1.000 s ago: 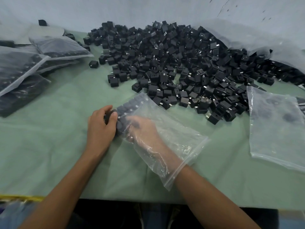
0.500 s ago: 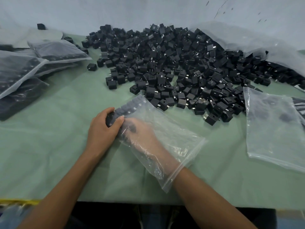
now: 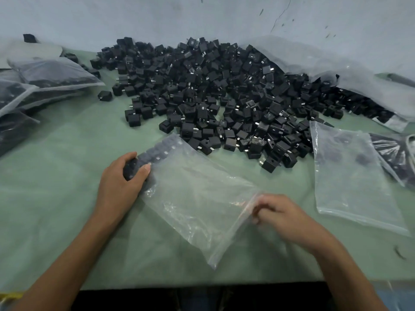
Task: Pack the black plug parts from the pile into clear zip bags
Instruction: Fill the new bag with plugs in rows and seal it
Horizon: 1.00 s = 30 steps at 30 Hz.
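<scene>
Clear film looked thin, limp and slippery. Filled bags (image 3: 51, 72) lay stacked far left. Left hand (image 3: 121, 178) was curled tight round row of plug parts (image 3: 155, 153) through closed corner of zip bag (image 3: 202, 203). Parts likely hard, light, prone to slide, so best gripped as block through film. Pile (image 3: 224, 97) lay behind. Right hand (image 3: 285, 214) was blurred at bag mouth, fingers curled. Whether it held film could not be told.
</scene>
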Each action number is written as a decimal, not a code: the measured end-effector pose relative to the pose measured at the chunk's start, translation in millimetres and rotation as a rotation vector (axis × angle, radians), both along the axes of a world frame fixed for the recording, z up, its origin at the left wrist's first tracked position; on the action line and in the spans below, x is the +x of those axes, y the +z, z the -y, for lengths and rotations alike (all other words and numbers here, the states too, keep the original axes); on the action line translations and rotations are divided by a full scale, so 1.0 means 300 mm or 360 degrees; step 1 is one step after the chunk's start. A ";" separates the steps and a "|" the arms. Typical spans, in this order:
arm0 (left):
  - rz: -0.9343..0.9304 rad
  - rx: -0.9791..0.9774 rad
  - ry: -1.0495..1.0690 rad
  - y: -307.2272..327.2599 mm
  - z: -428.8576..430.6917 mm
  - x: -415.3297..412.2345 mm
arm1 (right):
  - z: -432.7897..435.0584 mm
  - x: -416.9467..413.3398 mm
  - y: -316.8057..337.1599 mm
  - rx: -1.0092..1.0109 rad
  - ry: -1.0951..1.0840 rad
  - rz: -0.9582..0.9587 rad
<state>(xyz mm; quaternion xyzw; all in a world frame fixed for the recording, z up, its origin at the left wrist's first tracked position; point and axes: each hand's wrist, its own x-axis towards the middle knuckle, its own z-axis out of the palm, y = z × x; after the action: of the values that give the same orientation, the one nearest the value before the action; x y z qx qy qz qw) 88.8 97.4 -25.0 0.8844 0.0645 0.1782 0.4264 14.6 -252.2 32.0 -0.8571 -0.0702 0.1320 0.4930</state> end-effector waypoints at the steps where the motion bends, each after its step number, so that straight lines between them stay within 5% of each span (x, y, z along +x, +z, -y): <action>1: 0.0000 0.0000 0.0003 -0.001 0.000 0.001 | 0.047 0.018 -0.001 -0.0051 -0.0225 0.0115; 4: -0.0002 0.0013 0.0008 -0.002 0.001 -0.002 | 0.131 0.113 -0.022 -0.0413 -0.0674 0.0505; 8: -0.0015 0.0004 0.0001 0.005 0.004 -0.005 | 0.132 0.239 -0.074 -0.0884 -0.0537 0.0580; 11: -0.0009 -0.0006 0.0007 0.007 0.007 -0.006 | 0.111 0.276 -0.116 -0.0954 -0.0568 0.0588; 17: 0.0003 0.0010 -0.0015 -0.001 -0.002 -0.002 | 0.106 0.230 -0.138 -0.0652 -0.0735 0.0561; 23: 0.0001 0.0010 0.0000 -0.005 -0.002 0.000 | 0.117 0.033 -0.066 0.0187 -0.1096 0.0424; 30: 0.0014 -0.0009 0.0002 -0.009 -0.001 -0.003 | -0.031 -0.193 -0.051 0.0500 -0.0557 0.0006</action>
<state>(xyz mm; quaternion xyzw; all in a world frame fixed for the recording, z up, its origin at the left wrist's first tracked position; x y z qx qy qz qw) 87.9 97.8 -27.8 0.8825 0.0636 0.1823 0.4290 -43.4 -242.9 16.6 -0.7692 0.0589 0.0304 0.6356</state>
